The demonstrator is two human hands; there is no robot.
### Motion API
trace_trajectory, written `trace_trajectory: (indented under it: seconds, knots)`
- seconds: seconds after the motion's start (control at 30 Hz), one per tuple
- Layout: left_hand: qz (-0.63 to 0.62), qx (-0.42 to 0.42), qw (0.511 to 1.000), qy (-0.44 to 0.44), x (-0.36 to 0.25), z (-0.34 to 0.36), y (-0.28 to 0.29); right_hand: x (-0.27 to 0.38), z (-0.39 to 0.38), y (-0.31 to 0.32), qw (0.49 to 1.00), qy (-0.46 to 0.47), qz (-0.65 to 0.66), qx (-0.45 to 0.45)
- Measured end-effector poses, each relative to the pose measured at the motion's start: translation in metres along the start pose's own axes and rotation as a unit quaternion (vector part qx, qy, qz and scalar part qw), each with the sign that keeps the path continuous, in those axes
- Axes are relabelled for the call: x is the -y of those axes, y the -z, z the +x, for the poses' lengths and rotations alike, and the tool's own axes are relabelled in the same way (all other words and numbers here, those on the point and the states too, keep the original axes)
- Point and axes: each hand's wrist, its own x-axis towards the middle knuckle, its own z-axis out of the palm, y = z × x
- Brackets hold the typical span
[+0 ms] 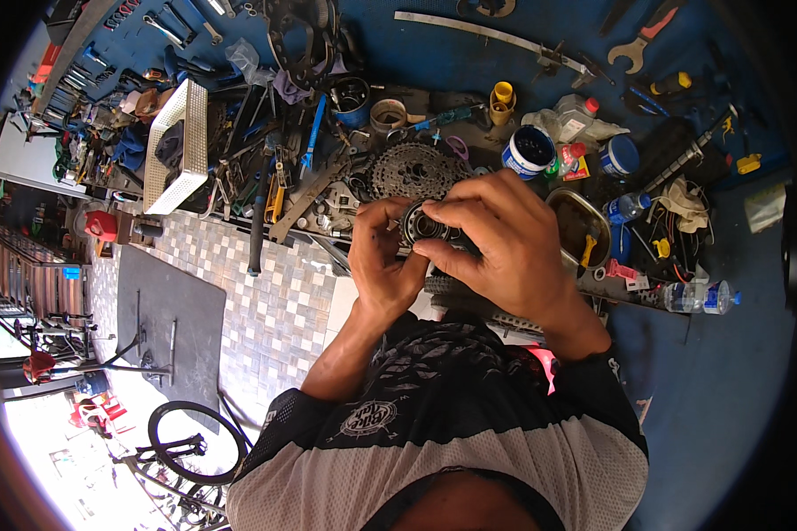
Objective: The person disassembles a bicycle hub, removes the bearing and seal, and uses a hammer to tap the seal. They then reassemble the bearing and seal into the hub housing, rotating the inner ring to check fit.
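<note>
My left hand (383, 261) is closed around a dark round hub part (427, 227), with what look like bearing balls set in a ring on its open face. From the other side my right hand (514, 239) pinches at its rim with thumb and forefinger. Both hands hold the part in front of my chest, at the near edge of the workbench. Just beyond it lies a large bicycle cassette (412, 171) of toothed sprockets. Below my fingers a knobby tyre (447, 285) shows in part. My palms hide the lower side of the hub part.
An open white tub of dark grease (530, 150) and a metal pan (578, 226) stand right of the cassette. Plastic bottles (629, 208) lie further right. Many tools and a white perforated basket (177, 146) crowd the left side. A bicycle wheel (197, 442) is on the lower left.
</note>
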Motion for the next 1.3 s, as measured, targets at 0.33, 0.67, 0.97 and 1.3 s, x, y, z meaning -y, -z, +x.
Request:
trace_trajectory:
  seconds: [0.33,0.67,0.97,1.3]
  knots:
    - [-0.145,-0.009,0.988,0.048,0.008,0.003,0.001,0.0,0.004,0.004,0.995,-0.036,0.085,-0.024]
    - [-0.031,0.022,0.999,-0.035,-0.002,0.014,0.007,-0.012,-0.005,0.021,0.969,-0.118,0.21,0.054]
    - [-0.033,0.042,0.998,-0.015,-0.005,0.013,0.003,-0.03,-0.008,-0.005,0.822,-0.271,0.49,0.102]
    - [-0.031,0.05,0.998,0.026,-0.006,0.011,0.003,-0.026,-0.009,-0.008,0.856,-0.274,0.43,0.085]
